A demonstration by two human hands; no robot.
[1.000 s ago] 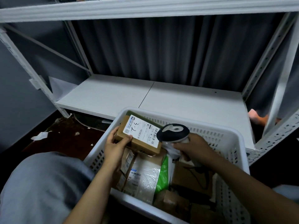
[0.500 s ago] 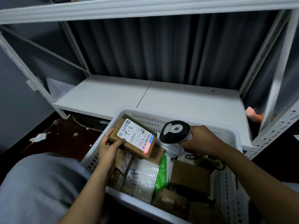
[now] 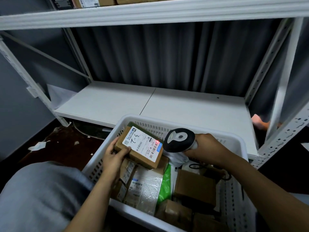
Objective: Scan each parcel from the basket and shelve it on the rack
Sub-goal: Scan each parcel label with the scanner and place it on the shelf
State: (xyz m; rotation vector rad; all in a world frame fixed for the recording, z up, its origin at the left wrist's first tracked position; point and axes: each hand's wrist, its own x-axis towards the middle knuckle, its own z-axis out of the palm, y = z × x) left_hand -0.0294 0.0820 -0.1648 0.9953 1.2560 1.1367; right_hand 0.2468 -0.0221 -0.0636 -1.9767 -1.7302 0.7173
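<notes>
Scan step, I judge. My left hand [image 3: 115, 156] grips the small cardboard parcel [image 3: 143, 159] by its near-left corner, thumb on top and fingers curled under. It is lifted over the far-left part of the white basket [image 3: 187, 123], above the other parcels, tilted label-up. My right hand [image 3: 207, 148] is wrapped round the handle of the handheld barcode scanner [image 3: 178, 139], whose head sits just beside the parcel's right edge.

The red aiming dot [image 3: 157, 141] lands at the right edge of the shipping label [image 3: 142, 142], only clipping one barcode.

To do it well:
- swing the scanner head left so the beam crosses the full barcode, not its end
- back the head off a little; it looks too close for a clean read
- hold the label flat towards the scanner
- keep the thumb on bare cardboard, off the print

Whether the trigger is pressed, I cannot tell. Once it reads, the lower shelf board [image 3: 192, 108] of the rack, just behind the basket, is the nearest place to set the parcel.
</notes>
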